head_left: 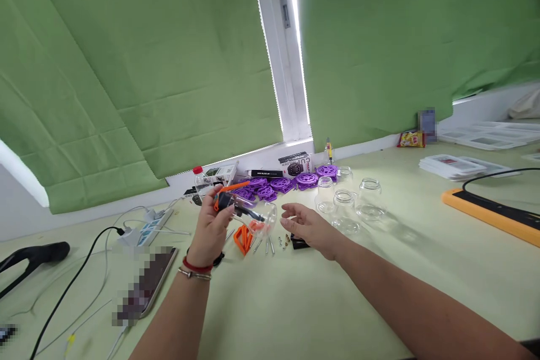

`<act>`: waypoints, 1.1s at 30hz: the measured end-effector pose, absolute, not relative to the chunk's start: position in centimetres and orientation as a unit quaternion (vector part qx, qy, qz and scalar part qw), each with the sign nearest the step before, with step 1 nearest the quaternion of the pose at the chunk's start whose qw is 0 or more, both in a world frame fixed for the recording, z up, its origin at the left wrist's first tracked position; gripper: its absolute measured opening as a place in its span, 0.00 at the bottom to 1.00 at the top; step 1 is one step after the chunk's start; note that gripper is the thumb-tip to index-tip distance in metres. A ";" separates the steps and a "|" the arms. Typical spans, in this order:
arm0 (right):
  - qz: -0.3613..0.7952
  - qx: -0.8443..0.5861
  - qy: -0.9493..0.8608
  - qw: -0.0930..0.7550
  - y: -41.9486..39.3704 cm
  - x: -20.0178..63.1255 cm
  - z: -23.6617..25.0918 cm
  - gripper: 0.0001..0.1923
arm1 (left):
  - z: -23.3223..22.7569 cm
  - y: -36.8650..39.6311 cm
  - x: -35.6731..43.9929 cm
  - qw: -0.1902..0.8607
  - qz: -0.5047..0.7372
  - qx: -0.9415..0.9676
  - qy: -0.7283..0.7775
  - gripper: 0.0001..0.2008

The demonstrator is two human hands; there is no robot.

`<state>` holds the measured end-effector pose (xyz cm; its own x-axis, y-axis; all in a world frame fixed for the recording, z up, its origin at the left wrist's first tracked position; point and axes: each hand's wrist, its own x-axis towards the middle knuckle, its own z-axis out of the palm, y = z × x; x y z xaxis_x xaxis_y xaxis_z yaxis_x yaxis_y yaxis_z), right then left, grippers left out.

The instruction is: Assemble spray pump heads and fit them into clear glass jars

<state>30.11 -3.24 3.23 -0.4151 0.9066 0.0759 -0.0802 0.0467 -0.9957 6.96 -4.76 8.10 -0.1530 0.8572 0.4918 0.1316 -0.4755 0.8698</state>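
My left hand (212,224) is closed around a clear glass jar (269,215), lifted above the table and tilted on its side. A black part (240,209) reaches from the mouth end into the jar, and an orange strip (236,186) sticks out beside my fingers. With nothing in it, my right hand (310,228) hovers just right of the jar's base, its fingers apart. Below the jar lie an orange frame-like part (242,239), several metal screws (270,245) and a small black object (299,242), partly hidden by my right hand.
Several glass jars (370,199) stand at right. Purple plastic discs (306,180) and a cup holder box (294,166) lie along the back. Left are a phone (158,281), a power strip (155,226) and cables; far right is an orange-edged device (493,216).
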 end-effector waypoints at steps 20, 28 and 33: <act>0.285 -0.288 -0.810 0.423 -4.9 30.1 2.3 0.32 | 1.8 -5.5 10.8 0.441 0.576 0.410 0.553 0.22; 0.513 -0.286 -0.711 0.388 -4.8 30.3 2.3 0.37 | 2.0 -6.7 10.5 0.305 0.638 0.464 0.535 0.19; 0.470 -0.299 -0.756 0.343 -4.8 30.6 2.6 0.32 | 2.4 -6.9 10.6 0.254 0.616 0.511 0.543 0.19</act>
